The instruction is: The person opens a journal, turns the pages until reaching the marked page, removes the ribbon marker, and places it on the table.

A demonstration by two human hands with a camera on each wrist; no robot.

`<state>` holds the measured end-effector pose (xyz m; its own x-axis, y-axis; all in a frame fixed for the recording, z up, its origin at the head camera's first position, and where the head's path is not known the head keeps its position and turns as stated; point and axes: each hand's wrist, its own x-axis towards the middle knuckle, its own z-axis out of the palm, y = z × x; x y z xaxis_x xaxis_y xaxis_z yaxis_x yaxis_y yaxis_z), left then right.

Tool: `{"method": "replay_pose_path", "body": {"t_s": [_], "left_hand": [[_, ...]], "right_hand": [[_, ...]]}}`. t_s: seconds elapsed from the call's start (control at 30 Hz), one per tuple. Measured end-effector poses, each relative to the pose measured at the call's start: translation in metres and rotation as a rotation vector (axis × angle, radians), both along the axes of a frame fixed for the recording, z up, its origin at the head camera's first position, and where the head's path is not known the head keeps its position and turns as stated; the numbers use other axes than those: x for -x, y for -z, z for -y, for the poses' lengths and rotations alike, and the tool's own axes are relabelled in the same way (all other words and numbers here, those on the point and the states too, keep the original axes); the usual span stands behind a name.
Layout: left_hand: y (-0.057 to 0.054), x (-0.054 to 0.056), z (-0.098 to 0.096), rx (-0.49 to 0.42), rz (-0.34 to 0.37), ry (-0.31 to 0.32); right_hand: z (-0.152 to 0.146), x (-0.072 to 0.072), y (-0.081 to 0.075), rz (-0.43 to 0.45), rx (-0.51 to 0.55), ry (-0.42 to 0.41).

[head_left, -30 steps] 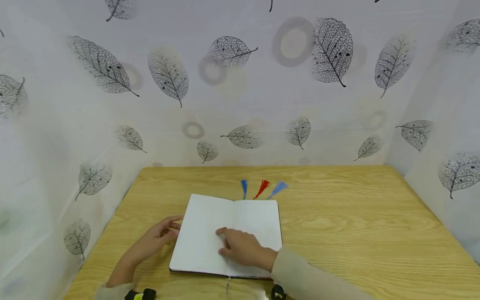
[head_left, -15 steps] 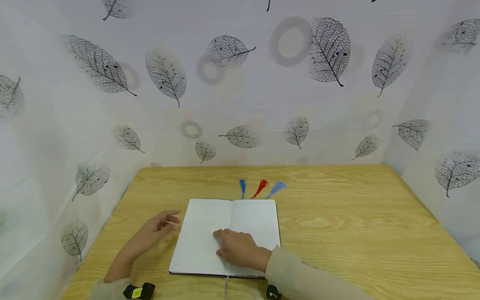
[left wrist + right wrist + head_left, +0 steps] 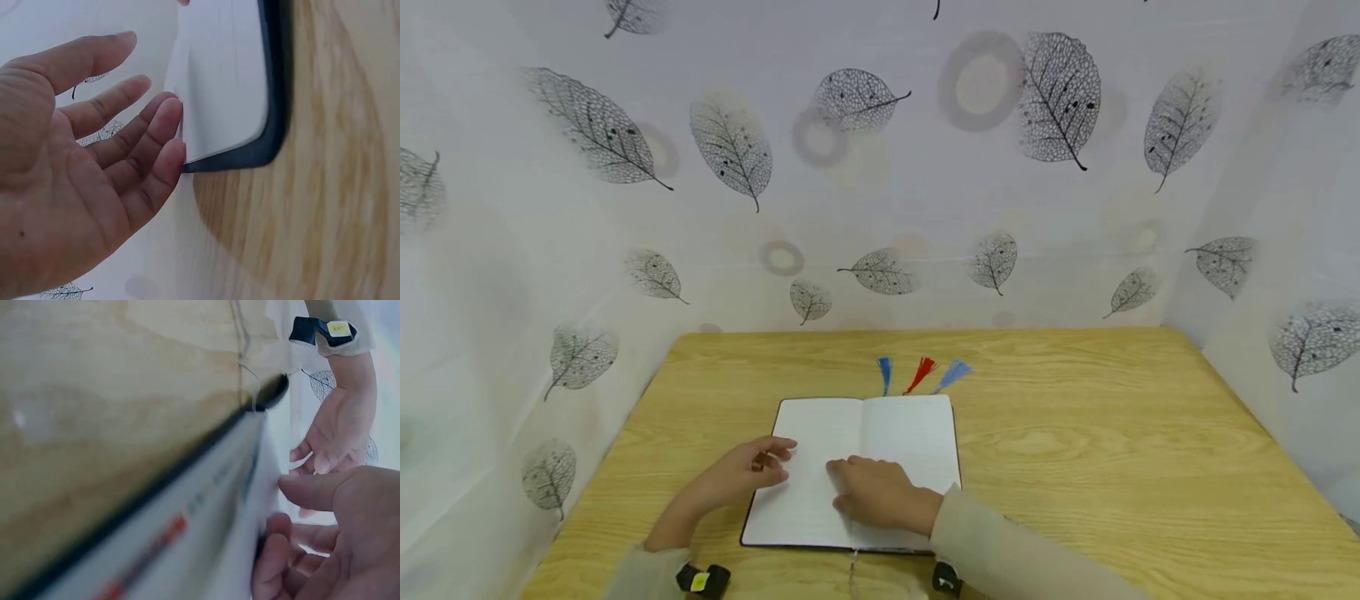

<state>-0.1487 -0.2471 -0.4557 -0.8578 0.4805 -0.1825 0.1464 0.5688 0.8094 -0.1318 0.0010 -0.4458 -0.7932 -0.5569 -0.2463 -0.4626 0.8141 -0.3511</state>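
The right hand lies on the spread notebook near its centre fold, index finger reaching toward ten o'clock, thumb apart and the other fingers bent under; it seems to press on the paper, with nothing pinched between finger and thumb. The left hand comes in at nine o'clock over the outer edge of the left page, thumb held well away from loosely curved fingers, and has hold of nothing; its fingertips are just beside the paper in the left wrist view, though whether they touch I cannot tell. If those fingertips catch the edge unevenly, the likely fault is a bent corner or several leaves taken together, since thin pages cling. A hard sideways push from the right hand could crease the paper at the fold or slide the whole notebook over the table; letting up too soon might let the pages spring. A ribbon hangs out at six o'clock. From twelve to one o'clock sit a dark blue tassel, a red tassel and a light blue tassel, close enough to be dragged should the notebook shift that way.
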Motion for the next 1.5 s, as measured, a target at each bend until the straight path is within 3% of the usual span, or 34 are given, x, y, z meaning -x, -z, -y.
{"method": "replay_pose_path", "body": {"t_s": [0.2,0.4,0.53,0.7,0.8,1.03,1.23,1.5], "left_hand": [[0.003,-0.002,-0.004,0.0,-0.018,0.004],[0.004,-0.002,-0.004,0.014,-0.018,0.046],[0.002,0.001,-0.005,0.031,-0.007,0.061],[0.002,0.001,-0.006,0.015,0.016,0.064],[0.002,0.001,-0.006,0.009,0.028,0.059],[0.003,-0.001,-0.005,0.007,0.041,0.045],[0.002,0.0,-0.004,0.004,0.024,0.046],[0.003,0.002,-0.003,0.035,0.023,0.045]], "right_hand": [[-0.02,0.014,-0.009,0.004,0.107,-0.013],[-0.058,0.043,-0.02,-0.08,0.21,0.023],[-0.083,0.066,-0.018,-0.115,0.168,0.08],[-0.11,0.084,-0.008,-0.214,0.056,0.072],[-0.122,0.088,-0.001,-0.243,0.018,0.072],[-0.136,0.09,0.003,-0.148,0.008,0.122],[-0.139,0.091,0.002,-0.134,-0.005,0.118],[-0.143,0.092,0.001,-0.2,0.016,0.109]]}}
